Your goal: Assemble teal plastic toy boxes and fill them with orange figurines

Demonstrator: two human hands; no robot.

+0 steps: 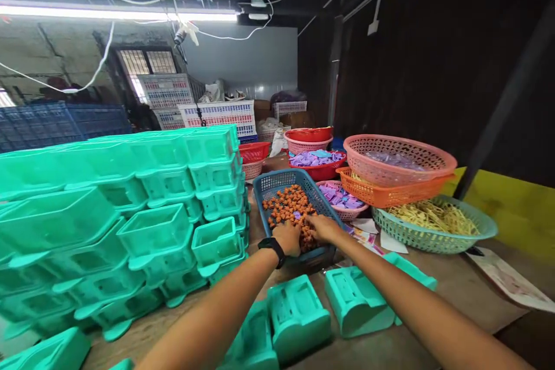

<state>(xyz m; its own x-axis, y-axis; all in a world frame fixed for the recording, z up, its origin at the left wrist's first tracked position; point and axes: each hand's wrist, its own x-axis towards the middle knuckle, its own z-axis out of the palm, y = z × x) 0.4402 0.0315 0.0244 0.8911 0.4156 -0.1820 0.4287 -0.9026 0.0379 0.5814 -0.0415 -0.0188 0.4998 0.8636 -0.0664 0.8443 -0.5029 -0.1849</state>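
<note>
Both hands reach into a blue-grey plastic basket (pixel 264 182) that holds many small orange pieces (pixel 288 203) and a single purple one (pixel 297 215). My left hand (pixel 287 238), with a black band on its wrist, is at the basket's near left part, its fingers down among the pieces. My right hand (pixel 323 228) lies opposite it at the near right, fingers bent into the pieces. The fingertips are partly hidden, so whatever they grip cannot be made out. Green plastic parts (pixel 299 315) lie on the table below my forearms.
Tall stacks of green plastic bins (pixel 151 231) fill the left side. Right of the basket are a pink basket (pixel 399 159), an orange one (pixel 377 191) and a green one (pixel 437 231) with yellow strips. Purple pieces (pixel 342 195) fill a lower basket. White crates (pixel 221 118) stand behind.
</note>
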